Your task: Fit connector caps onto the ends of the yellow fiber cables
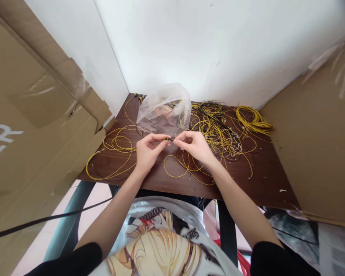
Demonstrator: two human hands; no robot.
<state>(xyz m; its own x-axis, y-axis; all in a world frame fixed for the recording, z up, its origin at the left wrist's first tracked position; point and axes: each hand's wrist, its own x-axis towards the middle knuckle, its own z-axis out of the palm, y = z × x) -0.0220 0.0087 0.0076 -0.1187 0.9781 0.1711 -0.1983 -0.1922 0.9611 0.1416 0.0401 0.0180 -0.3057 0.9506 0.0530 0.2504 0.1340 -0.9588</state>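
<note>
Over the brown tabletop [264, 176] by white walls [189, 46], both hands [148, 151] [197, 147] pinch a dark piece [171, 139].

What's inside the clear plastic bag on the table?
Through the plastic bag, an orange-brown cluster shows. Yellow bits also show at upper right; whether inside or behind, I can't tell. Folds and haze hide the pieces' shapes and whatever lies beneath them.

2 hands [149, 151] [197, 147], 1 table [266, 180], 1 bag [163, 109] on it, cables [208, 132] beyond counting
</note>
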